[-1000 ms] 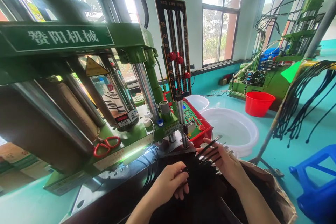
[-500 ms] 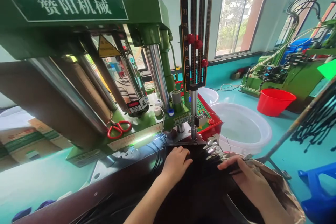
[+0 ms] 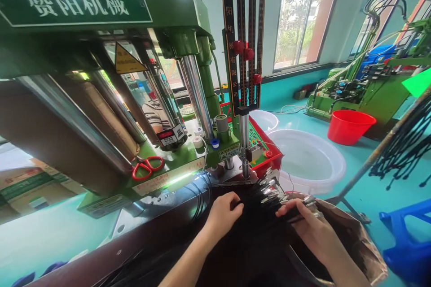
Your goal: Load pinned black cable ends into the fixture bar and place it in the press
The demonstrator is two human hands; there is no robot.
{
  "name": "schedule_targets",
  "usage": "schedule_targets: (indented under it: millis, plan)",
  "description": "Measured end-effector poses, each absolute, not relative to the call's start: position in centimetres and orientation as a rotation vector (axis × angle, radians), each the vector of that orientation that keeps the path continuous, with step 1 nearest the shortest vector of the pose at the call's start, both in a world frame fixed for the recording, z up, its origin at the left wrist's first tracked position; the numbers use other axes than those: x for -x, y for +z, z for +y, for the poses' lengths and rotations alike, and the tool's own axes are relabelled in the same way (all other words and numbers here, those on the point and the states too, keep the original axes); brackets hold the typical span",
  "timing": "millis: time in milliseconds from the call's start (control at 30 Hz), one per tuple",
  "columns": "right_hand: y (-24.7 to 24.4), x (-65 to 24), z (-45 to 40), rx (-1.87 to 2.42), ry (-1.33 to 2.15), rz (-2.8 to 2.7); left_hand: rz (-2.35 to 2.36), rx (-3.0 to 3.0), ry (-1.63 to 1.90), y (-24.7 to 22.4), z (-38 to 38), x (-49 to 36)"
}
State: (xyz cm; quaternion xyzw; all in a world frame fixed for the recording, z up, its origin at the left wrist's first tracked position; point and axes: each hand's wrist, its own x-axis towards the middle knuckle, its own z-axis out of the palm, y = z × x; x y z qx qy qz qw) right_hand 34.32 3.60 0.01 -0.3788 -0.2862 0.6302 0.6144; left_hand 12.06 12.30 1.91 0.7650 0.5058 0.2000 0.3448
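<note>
Black cables (image 3: 249, 233) lie in a thick bundle across the dark red work surface, with silvery metal connectors (image 3: 271, 190) at their far ends. My left hand (image 3: 224, 213) rests over the bundle with its fingers curled and thumb close to the index finger; whatever it pinches is too dark to make out. On the right, my right hand (image 3: 308, 222) holds several cables near their metal connectors (image 3: 310, 204), thumb on top. An open brown sack (image 3: 368, 251) stands below and beside my right hand.
A green press machine (image 3: 188, 161) with red-handled scissors (image 3: 148, 168) on it stands at the left and centre. Behind are a red control box (image 3: 274, 157), a white tub (image 3: 338, 166) and a red bucket (image 3: 350, 128). A blue stool (image 3: 404, 242) is at the right.
The view has shifted slightly. My left hand's fingers have curled in and its thumb has come closer to the index finger. My right hand still holds the cables.
</note>
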Motion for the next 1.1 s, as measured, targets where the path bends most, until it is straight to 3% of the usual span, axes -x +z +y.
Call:
schedule_targets:
  millis: [200, 600, 900, 1100]
  plan:
    - [0.7, -33.5, 4.6, 0.769, 1.46, -0.615, 0.949, -1.402, 0.475, 3.6, 11.0, -10.6]
    - [1.7, -32.1, 5.6, 0.801, 1.348, -0.723, 1.008, -1.5, 0.51, 2.9, 10.5, -11.6]
    - [3.2, -32.0, 4.2, 0.992, 1.117, -0.953, 1.255, -1.955, 0.911, 3.6, 11.9, -12.5]
    - [4.4, -31.7, 3.5, 0.866, 1.311, -1.126, 0.701, -1.561, 0.267, 3.4, 5.9, -13.2]
